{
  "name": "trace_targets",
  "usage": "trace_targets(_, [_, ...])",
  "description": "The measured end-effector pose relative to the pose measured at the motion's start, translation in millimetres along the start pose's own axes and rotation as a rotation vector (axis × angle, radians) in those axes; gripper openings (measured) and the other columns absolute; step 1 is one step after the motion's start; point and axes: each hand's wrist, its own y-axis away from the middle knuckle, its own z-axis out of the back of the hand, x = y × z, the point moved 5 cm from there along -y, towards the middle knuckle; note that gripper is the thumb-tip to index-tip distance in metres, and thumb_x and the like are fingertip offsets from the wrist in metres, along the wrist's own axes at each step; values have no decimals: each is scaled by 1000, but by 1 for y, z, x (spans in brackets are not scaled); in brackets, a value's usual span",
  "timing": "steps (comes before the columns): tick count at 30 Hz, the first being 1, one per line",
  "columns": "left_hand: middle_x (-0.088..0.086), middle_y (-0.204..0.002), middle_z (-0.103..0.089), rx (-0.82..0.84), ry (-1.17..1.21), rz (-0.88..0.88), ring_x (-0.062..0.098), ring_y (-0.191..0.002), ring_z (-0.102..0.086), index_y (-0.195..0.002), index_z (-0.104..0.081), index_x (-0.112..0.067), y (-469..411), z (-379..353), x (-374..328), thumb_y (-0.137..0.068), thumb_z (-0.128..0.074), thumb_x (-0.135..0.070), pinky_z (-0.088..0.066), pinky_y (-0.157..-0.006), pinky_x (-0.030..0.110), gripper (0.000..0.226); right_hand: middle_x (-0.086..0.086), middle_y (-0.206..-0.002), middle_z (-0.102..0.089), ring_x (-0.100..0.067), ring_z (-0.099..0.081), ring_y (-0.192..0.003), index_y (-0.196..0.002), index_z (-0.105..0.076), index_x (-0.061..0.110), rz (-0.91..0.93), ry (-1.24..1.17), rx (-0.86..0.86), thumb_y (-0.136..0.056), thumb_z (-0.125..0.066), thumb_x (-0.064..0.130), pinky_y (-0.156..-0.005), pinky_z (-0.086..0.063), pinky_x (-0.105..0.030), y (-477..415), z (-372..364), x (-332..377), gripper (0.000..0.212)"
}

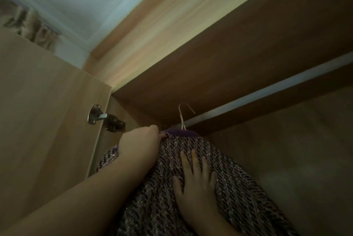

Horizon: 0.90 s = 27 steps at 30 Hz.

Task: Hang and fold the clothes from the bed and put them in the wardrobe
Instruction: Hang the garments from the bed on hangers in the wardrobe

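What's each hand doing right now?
Left hand: shut on the sweater near the hanger.
Right hand: open, flat against the sweater.

dim overall | light from upper left on ceiling [63, 0] | wardrobe interior [286, 159] shadowed | soft blur throughout | curtain [32, 27] smeared | edges bent by wide angle
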Motion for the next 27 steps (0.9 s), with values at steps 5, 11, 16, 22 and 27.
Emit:
trace_targets(5, [-5,-69,-47,131,-22,23,17,-58,-43,-70,-34,-27,-26,-38,-24,-101,-40,-49,-35,-55,34,39,16,-161,20,-20,16,-149,-142,25,56,12,-51,14,-79,1,72,-116,-1,-63,-33,-31,-32,69])
trace_targets(11, [-5,-70,-43,183,-76,68,19,-62,-44,-70,-35,-26,-14,-88,-29,-102,-45,-30,-40,-60,35,33,19,-161,17,-16,13,-150,-127,34,68,40,-157,103,-79,0,75,-117,-2,-62,-38,-82,-53,59])
trace_targets(16, [-8,-74,-42,61,-125,24,19,-66,-48,-82,-35,-26,18,-88,-28,-98,-44,-31,-31,-55,32,20,17,-162,15,-15,14,-150,-138,32,57,55,-195,53,-85,1,71,-118,2,-56,-16,-114,-48,63])
trace_targets(22, [11,-141,-41,110,-262,-206,34,-128,-37,-142,-33,-23,68,-76,-33,-90,-43,-45,-27,-103,56,57,8,-165,4,-16,8,-151,-155,9,36,37,-187,8,-96,-12,57,-122,-6,-45,12,-107,-38,66])
trace_targets(27, [4,-165,-13,272,-63,-321,29,-152,0,-153,-15,-36,108,-64,-34,-95,-29,-48,9,-117,62,61,15,-161,16,-14,11,-150,-154,7,42,10,-103,109,-100,-19,54,-122,-6,-41,59,-80,-47,61])
